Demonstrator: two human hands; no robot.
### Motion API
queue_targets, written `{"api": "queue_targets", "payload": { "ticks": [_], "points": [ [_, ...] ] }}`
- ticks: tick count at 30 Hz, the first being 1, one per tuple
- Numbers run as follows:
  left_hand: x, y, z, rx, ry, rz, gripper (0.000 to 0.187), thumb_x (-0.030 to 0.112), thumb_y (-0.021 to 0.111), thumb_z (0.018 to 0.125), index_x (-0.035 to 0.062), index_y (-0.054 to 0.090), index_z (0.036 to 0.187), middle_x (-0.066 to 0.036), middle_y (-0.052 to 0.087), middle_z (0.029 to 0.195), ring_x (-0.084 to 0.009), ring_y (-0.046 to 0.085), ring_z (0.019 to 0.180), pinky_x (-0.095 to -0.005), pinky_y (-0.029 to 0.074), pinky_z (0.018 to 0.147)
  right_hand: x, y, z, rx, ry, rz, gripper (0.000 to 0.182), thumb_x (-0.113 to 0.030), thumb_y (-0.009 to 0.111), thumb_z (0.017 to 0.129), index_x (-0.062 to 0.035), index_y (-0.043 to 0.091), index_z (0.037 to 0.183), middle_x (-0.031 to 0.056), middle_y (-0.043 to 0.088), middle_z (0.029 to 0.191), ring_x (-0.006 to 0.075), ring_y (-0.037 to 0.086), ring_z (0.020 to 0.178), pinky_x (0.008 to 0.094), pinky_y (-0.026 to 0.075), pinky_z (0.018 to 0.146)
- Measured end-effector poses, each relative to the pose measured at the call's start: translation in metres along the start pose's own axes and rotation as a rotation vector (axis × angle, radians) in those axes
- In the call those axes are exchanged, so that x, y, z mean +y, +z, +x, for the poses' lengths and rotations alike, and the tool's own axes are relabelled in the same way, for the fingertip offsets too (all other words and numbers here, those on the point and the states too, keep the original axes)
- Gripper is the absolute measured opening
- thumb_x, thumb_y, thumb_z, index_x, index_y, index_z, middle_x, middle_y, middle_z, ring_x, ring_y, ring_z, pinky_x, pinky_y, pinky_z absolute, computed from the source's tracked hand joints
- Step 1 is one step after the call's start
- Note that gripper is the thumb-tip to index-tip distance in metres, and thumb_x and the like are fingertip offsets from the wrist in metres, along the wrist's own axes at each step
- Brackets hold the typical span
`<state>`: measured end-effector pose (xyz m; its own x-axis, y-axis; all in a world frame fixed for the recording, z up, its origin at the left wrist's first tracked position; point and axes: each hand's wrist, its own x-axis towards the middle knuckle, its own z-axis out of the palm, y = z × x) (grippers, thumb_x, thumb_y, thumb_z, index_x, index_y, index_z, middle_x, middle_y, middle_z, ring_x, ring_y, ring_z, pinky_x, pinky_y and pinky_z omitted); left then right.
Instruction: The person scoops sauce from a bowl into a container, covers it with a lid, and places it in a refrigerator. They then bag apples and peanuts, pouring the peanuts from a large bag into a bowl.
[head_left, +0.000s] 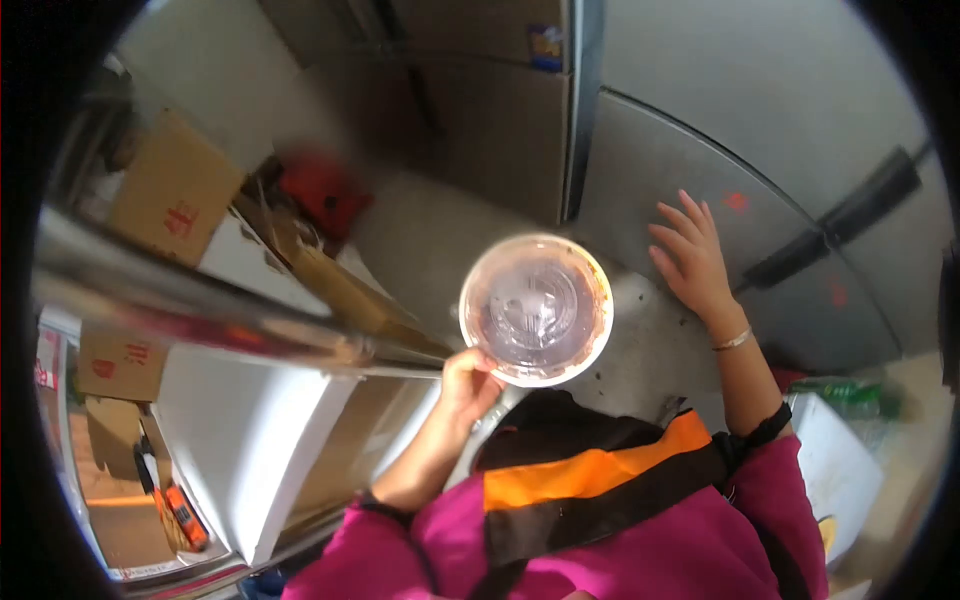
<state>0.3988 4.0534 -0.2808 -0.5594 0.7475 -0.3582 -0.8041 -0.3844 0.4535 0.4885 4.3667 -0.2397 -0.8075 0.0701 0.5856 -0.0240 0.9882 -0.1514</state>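
Well, full on one side, free on the other

Nearest is the dark apron (pixel 605 432) with its orange band. Just past it, the left hand (pixel 470 388) has its fingers pinched on the near rim of a round, lidded tub (pixel 537 312), held up above the floor (pixel 650 350). I'd judge the step in hand as holding the tub steady; moving it calls for a firm, level grip. Beyond, the right hand (pixel 697 262) is empty, fingers loosely spread before a grey door (pixel 640 150); whether they touch it, I can't tell
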Motion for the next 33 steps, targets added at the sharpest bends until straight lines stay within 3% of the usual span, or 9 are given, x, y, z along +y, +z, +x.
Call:
{"api": "queue_targets", "payload": {
  "ticks": [2, 9, 12, 18, 20, 24, 28, 30, 33],
  "points": [
    [-0.002, -0.010, 0.019, 0.064, -0.020, 0.008, 0.046, 0.004, 0.046, 0.057, -0.0099, 0.046, 0.101, -0.019, 0.055, 0.095, -0.0288, 0.054, 0.088, -0.0383, 0.043, 0.081, 0.031, 0.025, -0.029, -0.086, 0.054, 0.080, 0.020, -0.014, 0.061, 0.073, -0.0069, 0.059, 0.091, 0.0123, 0.050, 0.113, 0.0345, 0.033, 0.119, 0.0500, 0.024, 0.097],
    [0.059, 0.004, 0.068, 0.272, 0.202, -0.151, 0.060, 0.004, 0.045, 0.053, -0.0101, 0.040, 0.111, -0.020, 0.049, 0.110, -0.0332, 0.045, 0.106, -0.0418, 0.032, 0.095, 0.122, 0.057, 0.009, -0.372, 0.514, 0.179, 0.019, -0.016, 0.061, 0.074, -0.0052, 0.062, 0.089, 0.0129, 0.054, 0.109, 0.0340, 0.039, 0.115, 0.0406, 0.031, 0.095],
    [0.083, -0.010, 0.095, 0.422, 0.263, -0.125, 0.078, 0.009, 0.048, 0.048, 0.0015, 0.031, 0.124, -0.018, 0.038, 0.123, -0.0351, 0.034, 0.116, -0.0482, 0.022, 0.102, 0.151, 0.096, 0.083, -0.433, 0.505, 0.229, 0.020, -0.017, 0.059, 0.077, -0.0053, 0.062, 0.093, 0.0125, 0.055, 0.108, 0.0313, 0.041, 0.114, 0.0387, 0.033, 0.094],
    [0.152, -0.009, 0.156, 0.418, 0.469, -0.291, 0.075, 0.007, 0.046, 0.050, 0.0003, 0.032, 0.123, -0.018, 0.037, 0.123, -0.0345, 0.033, 0.117, -0.0504, 0.025, 0.100, 0.094, 0.187, 0.321, -0.241, -0.041, 0.550, 0.024, -0.017, 0.059, 0.077, -0.0049, 0.060, 0.098, 0.0128, 0.056, 0.107, 0.0307, 0.045, 0.110, 0.0376, 0.035, 0.092],
    [0.172, -0.004, 0.175, 0.741, 0.567, -0.217, 0.063, 0.003, 0.047, 0.054, -0.0032, 0.039, 0.116, -0.017, 0.046, 0.115, -0.0314, 0.044, 0.107, -0.0466, 0.032, 0.096, 0.067, 0.214, 0.389, -0.135, -0.234, 0.624, 0.028, -0.018, 0.060, 0.076, -0.0038, 0.057, 0.100, 0.0128, 0.057, 0.105, 0.0301, 0.046, 0.109, 0.0373, 0.036, 0.092],
    [0.214, -0.018, 0.207, 0.309, 0.678, -0.259, 0.063, 0.004, 0.048, 0.056, -0.0013, 0.040, 0.118, -0.016, 0.046, 0.116, -0.0315, 0.045, 0.106, -0.0463, 0.036, 0.093, 0.008, 0.244, 0.499, 0.162, -0.228, 0.755, 0.042, -0.020, 0.061, 0.075, -0.0037, 0.050, 0.112, 0.0165, 0.052, 0.109, 0.0306, 0.046, 0.108, 0.0366, 0.036, 0.092],
    [0.277, -0.022, 0.232, 0.274, 0.604, -0.267, 0.062, 0.003, 0.047, 0.056, -0.0008, 0.041, 0.118, -0.015, 0.047, 0.116, -0.0320, 0.045, 0.107, -0.0466, 0.036, 0.093, -0.009, 0.290, 0.589, 0.093, -0.019, 0.910, 0.053, -0.025, 0.060, 0.076, -0.0011, 0.042, 0.120, 0.0189, 0.045, 0.119, 0.0299, 0.042, 0.112, 0.0339, 0.032, 0.095],
    [0.251, -0.014, 0.249, 0.336, 0.610, -0.123, 0.072, 0.008, 0.047, 0.052, 0.0065, 0.035, 0.123, -0.015, 0.041, 0.122, -0.0348, 0.041, 0.110, -0.0522, 0.035, 0.092, 0.029, 0.275, 0.564, 0.125, 0.016, 1.059, 0.057, -0.024, 0.060, 0.076, 0.0016, 0.039, 0.122, 0.0199, 0.042, 0.123, 0.0291, 0.040, 0.115, 0.0330, 0.031, 0.097],
    [0.308, -0.039, 0.268, 0.331, 0.536, -0.174, 0.069, 0.009, 0.047, 0.052, 0.0047, 0.038, 0.120, -0.014, 0.044, 0.119, -0.0339, 0.043, 0.108, -0.0516, 0.036, 0.091, 0.022, 0.321, 0.594, 0.085, 0.105, 1.097, 0.061, -0.022, 0.060, 0.076, 0.0033, 0.034, 0.125, 0.0217, 0.039, 0.126, 0.0289, 0.038, 0.118, 0.0330, 0.029, 0.098]
  ]
}}
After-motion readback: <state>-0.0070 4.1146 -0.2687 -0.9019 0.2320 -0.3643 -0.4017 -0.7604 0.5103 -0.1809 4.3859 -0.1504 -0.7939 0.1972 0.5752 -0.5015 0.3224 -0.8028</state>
